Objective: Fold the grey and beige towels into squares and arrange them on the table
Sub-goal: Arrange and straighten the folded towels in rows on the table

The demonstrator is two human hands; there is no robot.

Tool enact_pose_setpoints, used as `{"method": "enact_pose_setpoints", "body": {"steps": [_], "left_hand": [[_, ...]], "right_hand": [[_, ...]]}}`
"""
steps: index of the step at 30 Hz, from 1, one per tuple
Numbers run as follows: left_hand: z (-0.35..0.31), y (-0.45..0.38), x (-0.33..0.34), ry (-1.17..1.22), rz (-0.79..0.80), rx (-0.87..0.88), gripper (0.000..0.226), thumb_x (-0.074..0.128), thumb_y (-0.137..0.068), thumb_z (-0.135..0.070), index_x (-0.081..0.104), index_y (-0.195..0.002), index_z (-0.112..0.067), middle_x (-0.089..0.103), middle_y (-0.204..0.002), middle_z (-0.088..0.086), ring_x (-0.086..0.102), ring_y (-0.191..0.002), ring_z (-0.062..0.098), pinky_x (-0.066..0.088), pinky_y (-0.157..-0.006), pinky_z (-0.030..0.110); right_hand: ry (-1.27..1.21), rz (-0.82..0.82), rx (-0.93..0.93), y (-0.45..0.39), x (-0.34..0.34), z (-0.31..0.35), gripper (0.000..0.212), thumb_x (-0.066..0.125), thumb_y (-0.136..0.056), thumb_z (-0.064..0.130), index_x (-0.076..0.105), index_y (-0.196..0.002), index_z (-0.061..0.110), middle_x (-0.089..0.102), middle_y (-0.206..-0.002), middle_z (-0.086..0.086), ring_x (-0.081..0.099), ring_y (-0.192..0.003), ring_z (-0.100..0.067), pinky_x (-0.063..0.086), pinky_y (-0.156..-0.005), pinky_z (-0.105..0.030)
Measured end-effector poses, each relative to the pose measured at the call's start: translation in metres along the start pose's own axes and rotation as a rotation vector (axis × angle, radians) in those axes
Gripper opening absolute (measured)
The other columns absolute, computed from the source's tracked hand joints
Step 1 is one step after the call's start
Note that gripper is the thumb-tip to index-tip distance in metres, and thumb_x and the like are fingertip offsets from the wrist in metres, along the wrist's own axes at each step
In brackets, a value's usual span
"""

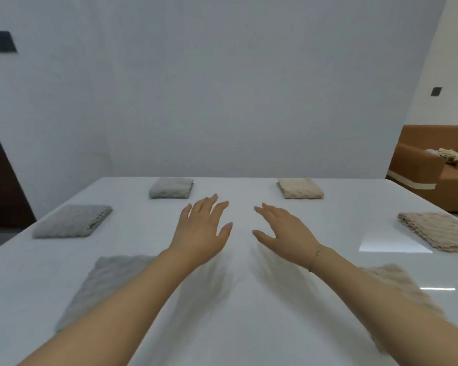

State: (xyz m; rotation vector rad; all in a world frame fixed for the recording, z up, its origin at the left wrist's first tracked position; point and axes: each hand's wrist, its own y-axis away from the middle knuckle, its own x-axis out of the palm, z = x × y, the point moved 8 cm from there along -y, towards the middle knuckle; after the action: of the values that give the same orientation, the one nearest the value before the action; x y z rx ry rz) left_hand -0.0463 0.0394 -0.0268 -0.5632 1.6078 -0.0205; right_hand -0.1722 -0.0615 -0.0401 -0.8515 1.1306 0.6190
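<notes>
Left hand and right hand are hovering mid-counter, each grip spread, holding nothing. Grey towels are lying folded left of them, beige towels right, bare lane between.

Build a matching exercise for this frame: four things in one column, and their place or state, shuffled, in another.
Things:
1. far folded grey terry towel
2. far folded beige terry towel
3. left hand
4. brown sofa

Places or states:
A. beyond the white table's right edge
B. back right of the table
C. open, fingers spread, holding nothing
D. back left of the table

Pairs: 1-D, 2-B, 3-C, 4-A
</notes>
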Motion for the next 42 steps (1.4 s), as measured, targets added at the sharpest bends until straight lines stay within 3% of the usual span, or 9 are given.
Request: {"method": "enact_pose_setpoints", "body": {"steps": [8, 14, 18, 23, 27, 33, 38, 42], "left_hand": [[0.115, 0.057, -0.002, -0.084, 0.067, -0.139, 0.053, 0.018, -0.098, -0.049, 0.016, -0.149, -0.032, 0.007, -0.159, -0.007, 0.004, -0.146, 0.013, 0.0, -0.119, 0.037], [0.175, 0.079, 0.025, -0.062, 0.066, -0.193, 0.081, -0.005, -0.077, -0.057, 0.024, -0.147, -0.03, 0.017, -0.158, -0.006, 0.012, -0.145, 0.012, 0.004, -0.118, 0.036], [0.192, 0.086, 0.047, 0.034, 0.078, -0.243, 0.079, -0.004, -0.08, -0.058, 0.024, -0.148, -0.028, 0.023, -0.156, -0.006, 0.018, -0.143, 0.009, 0.007, -0.119, 0.032], [0.196, 0.085, 0.056, 0.07, 0.084, -0.253, 0.069, 0.006, -0.088, -0.054, 0.026, -0.148, -0.028, 0.024, -0.156, -0.006, 0.019, -0.143, 0.01, 0.009, -0.119, 0.034], [0.194, 0.091, 0.06, 0.062, 0.122, -0.243, 0.056, 0.02, -0.095, -0.044, 0.046, -0.139, -0.02, 0.043, -0.146, 0.001, 0.038, -0.136, 0.016, 0.019, -0.115, 0.037], [0.195, 0.088, 0.051, 0.166, 0.333, -0.301, 0.061, 0.011, -0.093, -0.046, 0.037, -0.144, -0.024, 0.034, -0.152, -0.003, 0.028, -0.141, 0.012, 0.005, -0.118, 0.035], [0.196, 0.082, 0.004, 0.271, 0.405, -0.375, 0.068, 0.002, -0.089, -0.048, 0.03, -0.147, -0.025, 0.023, -0.156, -0.004, 0.019, -0.144, 0.011, -0.003, -0.117, 0.03], [0.203, 0.09, -0.037, 0.39, 0.471, -0.457, 0.048, 0.027, -0.1, -0.036, 0.028, -0.147, -0.024, 0.023, -0.155, -0.006, 0.023, -0.141, 0.011, 0.008, -0.117, 0.026]], "right_hand": [[-0.079, 0.082, -0.097, -0.034, 0.072, 0.11, 0.059, 0.039, -0.096, 0.047, 0.025, -0.149, 0.024, 0.02, -0.157, 0.0, 0.021, -0.143, -0.016, 0.021, -0.114, -0.03], [-0.113, 0.108, -0.078, -0.053, 0.125, 0.152, 0.059, 0.033, -0.096, 0.051, 0.03, -0.147, 0.021, 0.022, -0.157, -0.002, 0.024, -0.142, -0.019, 0.021, -0.113, -0.03], [-0.139, 0.084, -0.075, -0.059, 0.144, 0.162, 0.072, 0.016, -0.087, 0.058, 0.031, -0.146, 0.019, 0.027, -0.155, -0.004, 0.026, -0.141, -0.02, 0.021, -0.116, -0.035], [-0.191, 0.08, -0.067, -0.058, 0.152, 0.158, 0.062, 0.023, -0.094, 0.052, 0.028, -0.147, 0.021, 0.026, -0.155, 0.001, 0.021, -0.143, -0.015, 0.015, -0.119, -0.033], [-0.227, 0.075, -0.043, -0.058, 0.154, 0.156, 0.057, 0.029, -0.096, 0.047, 0.039, -0.143, 0.018, 0.036, -0.15, 0.0, 0.032, -0.138, -0.016, 0.024, -0.115, -0.033], [-0.267, 0.27, 0.037, -0.064, 0.141, 0.152, 0.057, 0.03, -0.095, 0.046, 0.043, -0.141, 0.014, 0.039, -0.149, -0.004, 0.038, -0.136, -0.019, 0.034, -0.111, -0.038], [-0.346, 0.367, 0.17, -0.064, 0.091, 0.164, 0.069, 0.019, -0.088, 0.056, 0.036, -0.144, 0.018, 0.032, -0.152, 0.0, 0.032, -0.138, -0.016, 0.023, -0.112, -0.025], [-0.431, 0.463, 0.259, -0.048, 0.056, 0.183, 0.054, 0.033, -0.096, 0.047, 0.034, -0.144, 0.022, 0.029, -0.152, 0.006, 0.029, -0.138, -0.01, 0.02, -0.111, -0.019]]}}
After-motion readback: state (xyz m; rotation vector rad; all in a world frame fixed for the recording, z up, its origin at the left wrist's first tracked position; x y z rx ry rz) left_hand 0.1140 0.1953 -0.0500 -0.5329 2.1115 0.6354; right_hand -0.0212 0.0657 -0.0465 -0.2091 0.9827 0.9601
